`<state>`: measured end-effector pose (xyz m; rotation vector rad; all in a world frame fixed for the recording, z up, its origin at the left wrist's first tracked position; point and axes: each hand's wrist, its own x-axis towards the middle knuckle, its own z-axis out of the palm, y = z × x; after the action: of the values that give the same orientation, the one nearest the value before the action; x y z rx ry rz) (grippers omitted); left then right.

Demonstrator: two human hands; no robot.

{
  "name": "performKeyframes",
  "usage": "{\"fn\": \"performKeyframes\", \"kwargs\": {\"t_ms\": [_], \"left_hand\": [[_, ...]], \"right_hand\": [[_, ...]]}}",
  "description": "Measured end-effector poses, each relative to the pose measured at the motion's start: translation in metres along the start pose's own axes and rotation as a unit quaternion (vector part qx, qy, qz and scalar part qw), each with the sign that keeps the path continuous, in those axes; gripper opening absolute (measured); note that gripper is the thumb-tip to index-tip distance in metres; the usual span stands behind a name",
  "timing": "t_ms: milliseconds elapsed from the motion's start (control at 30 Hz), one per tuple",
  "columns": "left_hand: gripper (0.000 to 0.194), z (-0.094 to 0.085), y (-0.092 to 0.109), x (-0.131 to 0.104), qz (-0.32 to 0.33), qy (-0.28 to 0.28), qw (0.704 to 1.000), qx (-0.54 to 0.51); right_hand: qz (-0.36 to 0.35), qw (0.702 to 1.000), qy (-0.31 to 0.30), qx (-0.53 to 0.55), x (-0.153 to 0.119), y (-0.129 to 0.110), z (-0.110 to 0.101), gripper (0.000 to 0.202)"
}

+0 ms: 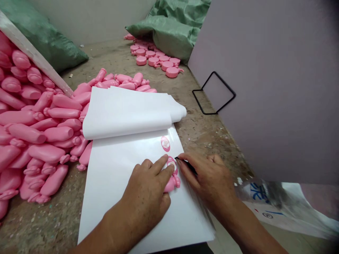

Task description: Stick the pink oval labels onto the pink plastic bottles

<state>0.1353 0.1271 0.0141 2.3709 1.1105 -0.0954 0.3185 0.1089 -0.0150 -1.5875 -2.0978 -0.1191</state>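
Observation:
A stack of white sheets (pixel 111 183) lies before me, its upper sheets folded back in a roll (pixel 132 113). One oval pink sticker (pixel 165 143) shows on the sheet. Just below it, my left hand (pixel 148 183) rests its fingertips on a second pink sticker (pixel 172 163) and has a small pink bottle (pixel 171 185) under its fingers, partly hidden. My right hand (pixel 209 174) pinches a thin black tool (pixel 189 165), whose tip touches near the second sticker's right edge.
Many pink bottles (pixel 47 153) are heaped at the left, beside a white board (pixel 39 56). Pink round pieces (pixel 167 65) lie at the back by green sacks (pixel 172 38). A black wire frame (pixel 225 100) juts from the grey panel (pixel 265 88) at right.

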Motion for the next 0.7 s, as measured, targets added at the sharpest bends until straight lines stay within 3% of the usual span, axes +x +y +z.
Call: {"fn": "performKeyframes", "kwargs": {"t_ms": [233, 400, 533, 700], "left_hand": [[0.073, 0.008, -0.002, -0.001, 0.008, 0.017, 1.000, -0.002], [0.073, -0.001, -0.001, 0.001, -0.005, -0.016, 1.000, -0.022], [0.073, -0.008, -0.007, -0.003, -0.007, -0.033, 0.997, -0.066], [0.071, -0.006, -0.013, -0.011, 0.001, 0.012, 0.995, -0.096]], "right_hand": [[0.018, 0.999, -0.023, 0.024, 0.003, 0.003, 0.004, 0.022], [0.072, 0.986, -0.081, 0.123, 0.007, 0.008, 0.005, 0.014], [0.117, 0.978, -0.077, 0.157, 0.007, 0.011, 0.004, 0.014], [0.069, 0.991, -0.077, 0.089, 0.002, 0.013, 0.002, 0.017]]}}
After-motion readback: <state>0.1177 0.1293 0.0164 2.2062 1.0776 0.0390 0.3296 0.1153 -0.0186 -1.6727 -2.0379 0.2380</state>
